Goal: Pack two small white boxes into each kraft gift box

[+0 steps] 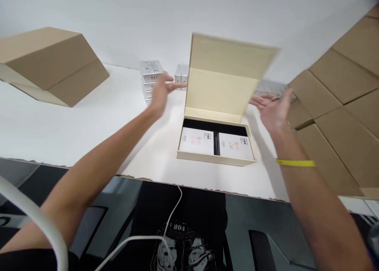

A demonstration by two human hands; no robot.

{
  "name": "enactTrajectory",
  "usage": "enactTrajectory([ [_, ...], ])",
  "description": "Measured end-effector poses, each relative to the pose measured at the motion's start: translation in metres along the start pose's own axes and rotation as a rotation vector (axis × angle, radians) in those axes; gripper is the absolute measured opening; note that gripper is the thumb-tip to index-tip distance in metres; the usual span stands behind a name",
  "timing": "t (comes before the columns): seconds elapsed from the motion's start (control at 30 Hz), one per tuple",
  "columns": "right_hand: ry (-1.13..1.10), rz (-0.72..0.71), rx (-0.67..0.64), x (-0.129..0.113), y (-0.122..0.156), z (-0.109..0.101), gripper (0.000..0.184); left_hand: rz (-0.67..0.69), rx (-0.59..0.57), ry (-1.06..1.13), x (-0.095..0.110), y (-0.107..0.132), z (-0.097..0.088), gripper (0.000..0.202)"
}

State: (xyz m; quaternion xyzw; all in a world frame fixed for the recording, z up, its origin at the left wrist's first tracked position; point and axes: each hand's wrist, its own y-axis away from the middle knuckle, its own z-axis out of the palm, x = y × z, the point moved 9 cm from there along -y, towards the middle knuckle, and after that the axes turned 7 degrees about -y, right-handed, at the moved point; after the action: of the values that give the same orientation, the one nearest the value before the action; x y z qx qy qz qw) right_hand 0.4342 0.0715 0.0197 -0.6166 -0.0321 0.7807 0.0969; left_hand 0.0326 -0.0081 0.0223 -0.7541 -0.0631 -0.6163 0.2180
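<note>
A cream gift box [213, 159] sits on the white table with its hinged lid [222, 77] raised and slightly blurred. Inside, two white printed cartons [196, 141] lie side by side in a black insert [216, 144]. My left hand [161, 91] is open, fingers stretched toward the lid's left edge; contact there is hard to tell. On the other side, my right hand [274, 109] is open and blurred, its fingertips at the lid's right edge and partly behind it. A stack of small white cartons [150, 79] stands just beyond my left hand.
More small white cartons [181, 73] stand by the wall, partly hidden behind the lid. A tilted brown box [53, 66] occupies the table's left side. Several brown boxes [343, 113] are piled at right. A white cable [133, 238] hangs below the table's chipped front edge [177, 183].
</note>
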Motion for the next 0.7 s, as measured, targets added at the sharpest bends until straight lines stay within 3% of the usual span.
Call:
enactTrajectory([
  [0.07,-0.006,-0.036,0.023,-0.021,0.020,-0.028,0.067,0.108,0.004,0.148,0.022,0.025,-0.044,0.051],
  [0.1,0.002,-0.042,-0.025,-0.030,0.034,-0.036,0.069,0.149,-0.010,0.169,0.030,0.040,-0.063,0.050],
  [0.2,0.117,-0.101,-0.321,-0.050,0.087,-0.040,0.075,0.200,-0.399,0.053,0.036,0.093,-0.074,0.058],
  [0.27,0.328,-0.126,-0.454,-0.051,0.126,-0.042,0.081,0.257,-0.653,-0.154,0.027,0.132,-0.063,0.074],
  [0.3,0.397,-0.125,-0.480,-0.049,0.143,-0.044,0.082,0.299,-0.725,-0.253,0.021,0.146,-0.057,0.094],
  [0.37,0.480,-0.100,-0.465,-0.041,0.171,-0.049,0.082,0.384,-0.760,-0.366,0.014,0.160,-0.043,0.133],
  [0.4,0.478,-0.075,-0.417,-0.037,0.183,-0.053,0.079,0.416,-0.759,-0.373,0.012,0.161,-0.034,0.142],
  [0.57,0.378,0.027,-0.050,-0.009,0.238,-0.060,0.068,0.371,-0.862,-0.300,-0.001,0.136,0.020,0.149],
  [0.7,0.454,0.042,0.146,0.009,0.283,-0.049,0.062,0.424,-0.948,-0.240,0.000,0.135,0.045,0.132],
])
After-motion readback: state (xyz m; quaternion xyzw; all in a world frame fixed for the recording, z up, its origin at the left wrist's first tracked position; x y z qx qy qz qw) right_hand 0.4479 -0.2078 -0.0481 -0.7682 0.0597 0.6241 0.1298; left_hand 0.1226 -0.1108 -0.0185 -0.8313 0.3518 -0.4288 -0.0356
